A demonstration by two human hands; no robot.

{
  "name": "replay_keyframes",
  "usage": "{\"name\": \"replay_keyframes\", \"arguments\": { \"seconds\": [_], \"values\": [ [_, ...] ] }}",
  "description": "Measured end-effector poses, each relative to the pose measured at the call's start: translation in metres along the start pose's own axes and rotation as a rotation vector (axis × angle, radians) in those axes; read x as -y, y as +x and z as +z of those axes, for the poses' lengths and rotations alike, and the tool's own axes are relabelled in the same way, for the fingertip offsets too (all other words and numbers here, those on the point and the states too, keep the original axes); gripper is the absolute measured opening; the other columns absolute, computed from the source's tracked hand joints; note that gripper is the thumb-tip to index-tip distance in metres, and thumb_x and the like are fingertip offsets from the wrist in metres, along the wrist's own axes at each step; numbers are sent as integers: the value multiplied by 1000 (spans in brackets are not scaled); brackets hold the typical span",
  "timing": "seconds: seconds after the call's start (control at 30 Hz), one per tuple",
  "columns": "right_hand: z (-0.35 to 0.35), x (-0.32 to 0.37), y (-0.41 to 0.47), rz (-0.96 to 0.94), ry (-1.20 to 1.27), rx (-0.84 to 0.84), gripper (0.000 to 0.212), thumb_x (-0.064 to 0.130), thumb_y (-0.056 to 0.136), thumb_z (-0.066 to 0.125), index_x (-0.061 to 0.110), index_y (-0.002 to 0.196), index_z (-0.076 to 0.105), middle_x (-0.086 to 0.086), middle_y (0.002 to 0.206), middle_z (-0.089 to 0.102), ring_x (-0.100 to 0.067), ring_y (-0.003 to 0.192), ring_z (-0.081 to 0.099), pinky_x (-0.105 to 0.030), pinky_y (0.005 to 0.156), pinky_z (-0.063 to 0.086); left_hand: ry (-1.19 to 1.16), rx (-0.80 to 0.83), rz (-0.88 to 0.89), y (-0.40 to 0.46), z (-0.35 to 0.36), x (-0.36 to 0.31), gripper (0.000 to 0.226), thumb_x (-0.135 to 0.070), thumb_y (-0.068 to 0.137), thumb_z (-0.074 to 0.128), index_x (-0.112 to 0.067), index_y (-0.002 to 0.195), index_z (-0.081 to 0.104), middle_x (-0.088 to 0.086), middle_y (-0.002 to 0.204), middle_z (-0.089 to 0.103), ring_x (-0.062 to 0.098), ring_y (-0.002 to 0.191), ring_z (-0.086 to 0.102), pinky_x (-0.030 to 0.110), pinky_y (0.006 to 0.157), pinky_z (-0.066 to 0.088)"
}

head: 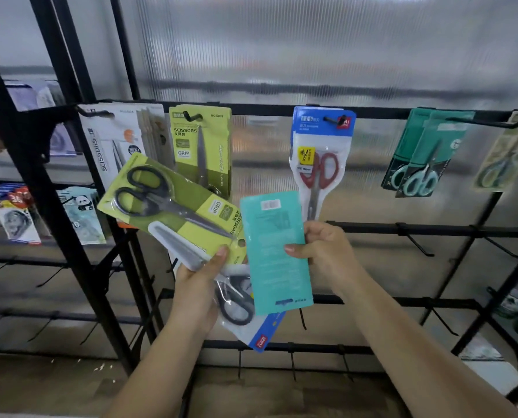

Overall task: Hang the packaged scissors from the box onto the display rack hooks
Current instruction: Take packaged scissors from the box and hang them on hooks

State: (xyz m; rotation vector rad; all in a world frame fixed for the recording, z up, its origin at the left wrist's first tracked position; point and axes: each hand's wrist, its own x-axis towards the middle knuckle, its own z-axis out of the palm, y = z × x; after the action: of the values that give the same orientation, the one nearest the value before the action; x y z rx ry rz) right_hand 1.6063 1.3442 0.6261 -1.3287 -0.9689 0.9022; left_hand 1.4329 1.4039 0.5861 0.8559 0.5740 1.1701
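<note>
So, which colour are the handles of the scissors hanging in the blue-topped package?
Red handles, seen clearly in the head view through the clear front of the blue-topped package.

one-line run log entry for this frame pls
left hand: grips green scissors pack, blue-white pack | right hand: grips teal card pack | rack: five hooks stocked

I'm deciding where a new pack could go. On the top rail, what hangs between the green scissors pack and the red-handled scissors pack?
Nothing: in the head view the top rail is bare between the green scissors pack and the red-handled scissors pack.
</note>
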Motion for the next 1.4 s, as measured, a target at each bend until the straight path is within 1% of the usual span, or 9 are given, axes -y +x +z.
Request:
{"name": "replay_keyframes", "arguments": {
  "seconds": [0.33, 0.4, 0.53, 0.63, 0.73, 0.93, 1.1, 1.3, 1.4],
  "values": [
    [-8, 27, 2, -495, -44, -100, 33, -17, 78, 59, 12, 85, 72, 12, 85, 72, 1, 85, 66, -14, 68, 53, 64, -49, -126, 5, 3, 2, 34, -3, 81, 65, 1, 114, 60, 23, 110, 67, 45, 99, 64, 58, 87, 50],
    [-1, 19, 5, -499, -29, -54, 33, -22, 76, 57, 6, 82, 74, 7, 111, 65, 3, 101, 61, -17, 72, 54, 62, -24, -122, 4, 4, 4, 33, -2, 78, 65, -1, 111, 62, 19, 103, 70, 39, 93, 67, 52, 79, 56],
    [9, -6, 16, -440, -216, -219, 55, -12, 78, 63, 41, 70, 74, 18, 147, 32, -16, 140, 26, -46, 100, 46, 34, 7, -125, 2, 7, 5, 37, 15, 84, 49, 2, 119, 53, 13, 87, 70, 25, 69, 71, 33, 52, 56],
    [9, -8, 12, -287, -54, -174, 36, -11, 83, 58, 21, 75, 71, 14, 113, 64, -14, 114, 59, -27, 77, 58, 48, -26, -153, 3, 5, 8, 41, 17, 87, 44, 4, 125, 47, 18, 96, 66, 29, 71, 69, 34, 51, 56],
    [1, -5, 5, -152, 38, -126, 30, -11, 86, 53, 14, 82, 70, 12, 78, 68, 0, 71, 69, -17, 58, 56, 53, -1, -134, 2, 3, 14, 37, 8, 86, 53, 4, 123, 51, 21, 105, 66, 32, 80, 70, 38, 60, 58],
    [-15, -16, -6, -116, 85, -267, 41, -15, 83, 44, 16, 75, 70, -9, 90, 71, -27, 79, 70, -33, 59, 58, 99, 3, -134, -5, 6, 35, 54, -9, 71, 69, 12, 118, 54, 32, 104, 63, 36, 81, 66, 37, 64, 57],
    [-42, -15, -17, -156, 112, -373, 39, -16, 80, 50, 19, 88, 66, -8, 90, 69, -19, 72, 67, -24, 51, 52, 103, 66, -163, -6, 27, 56, 34, -2, 77, 66, 1, 110, 62, 13, 94, 70, 26, 78, 69, 32, 61, 57],
    [-93, 7, -35, -320, 96, -535, 33, -11, 80, 64, 19, 95, 63, 2, 87, 69, -7, 74, 67, -20, 63, 54, 99, 161, -215, -4, 73, 75, 27, -4, 83, 63, -5, 110, 63, 13, 97, 72, 36, 90, 67, 48, 85, 53],
    [-119, 21, -43, -403, -8, -662, 36, -8, 83, 62, 23, 102, 59, 4, 92, 65, 4, 68, 64, -13, 59, 51, 101, 205, -201, -6, 99, 89, 20, -2, 85, 61, -8, 104, 65, 11, 94, 73, 31, 84, 69, 41, 74, 58]
  ]
}}
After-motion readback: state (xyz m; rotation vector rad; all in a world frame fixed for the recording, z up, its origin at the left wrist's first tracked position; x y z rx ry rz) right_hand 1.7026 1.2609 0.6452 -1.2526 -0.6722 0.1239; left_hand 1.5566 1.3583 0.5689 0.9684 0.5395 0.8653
